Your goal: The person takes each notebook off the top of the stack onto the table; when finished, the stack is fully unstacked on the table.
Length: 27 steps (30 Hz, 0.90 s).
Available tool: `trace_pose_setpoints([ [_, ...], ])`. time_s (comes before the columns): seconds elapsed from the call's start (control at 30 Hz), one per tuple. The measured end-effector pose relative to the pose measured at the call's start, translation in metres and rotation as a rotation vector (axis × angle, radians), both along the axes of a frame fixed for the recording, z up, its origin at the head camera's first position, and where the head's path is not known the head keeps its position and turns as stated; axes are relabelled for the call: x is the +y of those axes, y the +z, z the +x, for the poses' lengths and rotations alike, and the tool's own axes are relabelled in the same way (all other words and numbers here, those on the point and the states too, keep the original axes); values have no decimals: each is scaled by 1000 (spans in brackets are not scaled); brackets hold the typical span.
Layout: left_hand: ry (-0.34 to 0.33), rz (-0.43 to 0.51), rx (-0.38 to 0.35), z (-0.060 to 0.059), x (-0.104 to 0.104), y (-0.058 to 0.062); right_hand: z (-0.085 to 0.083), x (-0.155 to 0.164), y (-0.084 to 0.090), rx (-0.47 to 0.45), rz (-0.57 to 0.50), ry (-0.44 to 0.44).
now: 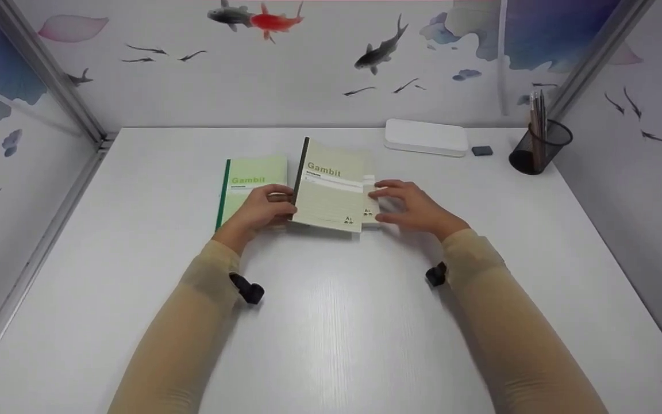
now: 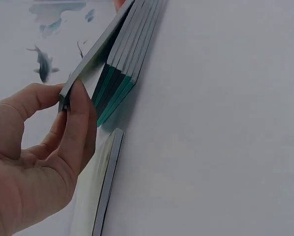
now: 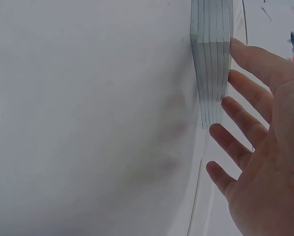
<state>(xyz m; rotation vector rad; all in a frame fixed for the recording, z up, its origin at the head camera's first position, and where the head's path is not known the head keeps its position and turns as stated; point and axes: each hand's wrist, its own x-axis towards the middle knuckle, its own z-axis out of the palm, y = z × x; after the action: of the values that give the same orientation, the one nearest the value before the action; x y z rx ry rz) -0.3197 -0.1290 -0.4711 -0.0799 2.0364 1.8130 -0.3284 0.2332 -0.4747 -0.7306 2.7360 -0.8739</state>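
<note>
A white table [image 1: 331, 345] stands in a booth of fish-painted walls [image 1: 285, 75] with grey corner posts [image 1: 49, 75].

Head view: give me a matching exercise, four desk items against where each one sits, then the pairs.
Things:
1. top notebook
2. green-spined notebook
3. white box
4. pen holder

Places:
A. far right corner, with pencils in it
B. flat on the table, left of the stack
C. pinched at its spine edge by the left hand
D. back of the table, beside a small dark eraser

Pairs: 1-C, 2-B, 3-D, 4-A
</note>
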Motion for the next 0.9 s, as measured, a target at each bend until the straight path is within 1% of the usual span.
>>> trace_pose_setpoints([
  [0.1,29,51,-18,5,-4,1,1,1,-2,-3,8,5],
  [0.2,51,81,-28,8,-11,1,3,1,-2,-21,11,-5],
  [0.33,86,124,-31,10,-27,2,3,1,-2,-20,4,-12],
  [0.53,126,138,-13,17,-64,5,2,1,-1,-6,-8,7],
  [0.7,164,161,4,22,-95,12,1,3,0,-9,-2,-4],
  [0.9,223,226,-11,36,-141,16,3,2,-2,-24,-5,-15],
])
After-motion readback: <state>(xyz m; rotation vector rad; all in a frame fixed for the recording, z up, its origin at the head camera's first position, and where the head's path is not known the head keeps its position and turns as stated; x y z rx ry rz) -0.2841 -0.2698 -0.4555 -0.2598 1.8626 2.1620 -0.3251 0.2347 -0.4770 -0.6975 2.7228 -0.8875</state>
